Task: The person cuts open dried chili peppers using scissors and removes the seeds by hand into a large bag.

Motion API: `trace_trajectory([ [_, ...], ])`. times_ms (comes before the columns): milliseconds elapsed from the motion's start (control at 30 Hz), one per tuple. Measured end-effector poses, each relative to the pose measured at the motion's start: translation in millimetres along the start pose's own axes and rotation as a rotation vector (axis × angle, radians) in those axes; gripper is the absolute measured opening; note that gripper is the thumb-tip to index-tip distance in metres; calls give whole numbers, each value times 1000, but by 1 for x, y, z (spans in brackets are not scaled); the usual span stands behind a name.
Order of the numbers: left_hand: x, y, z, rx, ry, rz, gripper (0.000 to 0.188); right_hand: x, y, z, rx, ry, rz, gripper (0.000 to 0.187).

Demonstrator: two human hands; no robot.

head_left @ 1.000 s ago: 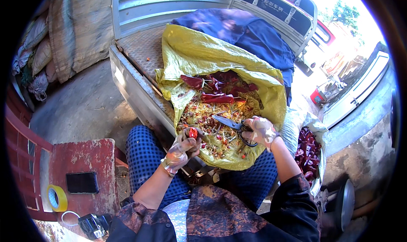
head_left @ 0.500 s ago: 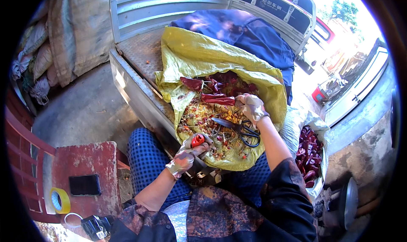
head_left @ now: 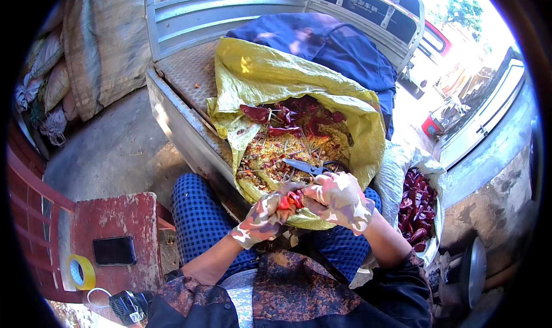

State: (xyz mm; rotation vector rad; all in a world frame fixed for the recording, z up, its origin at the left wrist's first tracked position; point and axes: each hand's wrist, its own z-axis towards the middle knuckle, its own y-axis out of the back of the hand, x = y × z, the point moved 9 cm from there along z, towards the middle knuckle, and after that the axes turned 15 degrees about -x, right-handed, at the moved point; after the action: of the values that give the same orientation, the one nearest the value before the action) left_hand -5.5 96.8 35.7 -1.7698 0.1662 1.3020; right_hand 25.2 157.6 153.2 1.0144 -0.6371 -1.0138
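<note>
Both hands wear camouflage-patterned gloves and meet in front of my lap. My left hand (head_left: 263, 217) is closed around a dried red pepper (head_left: 291, 200), whose wrinkled red skin shows between the hands. My right hand (head_left: 339, 200) has its fingers bent and pressed against the same pepper; their tips are partly hidden. Just beyond the right hand, scissors (head_left: 305, 166) with dark handles lie on a bed of yellow seeds and pepper scraps (head_left: 264, 155). Several whole dried peppers (head_left: 287, 116) lie deeper in the open yellow woven sack (head_left: 299, 78).
The sack rests on a metal cart bed (head_left: 187, 78) beside dark blue cloth (head_left: 322, 37). At right stands a white sack (head_left: 397, 167) filled with dried peppers (head_left: 417, 207). A red chair (head_left: 144, 224) at left bears a phone (head_left: 114, 251) and yellow tape (head_left: 81, 271).
My right hand has left the dried peppers in the sack and moved down toward me to my left hand. My left hand has shifted slightly right, still holding red pepper.
</note>
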Motion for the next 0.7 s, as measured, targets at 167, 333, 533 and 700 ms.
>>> trace_trajectory([
  [167, 5, 9, 5, 96, -19, -92, 56, -6, -3, 4, -169, -172, 340, 14],
  [333, 14, 15, 6, 81, 12, -314, 49, -2, -12, -4, -276, -307, 616, 21],
  [533, 18, 28, 11, 1, -120, -21, 45, -1, -18, -5, -332, -311, 558, 11],
  [700, 6, 30, 13, 87, -479, 354, 34, -25, -62, -20, -423, -752, 1208, 9],
])
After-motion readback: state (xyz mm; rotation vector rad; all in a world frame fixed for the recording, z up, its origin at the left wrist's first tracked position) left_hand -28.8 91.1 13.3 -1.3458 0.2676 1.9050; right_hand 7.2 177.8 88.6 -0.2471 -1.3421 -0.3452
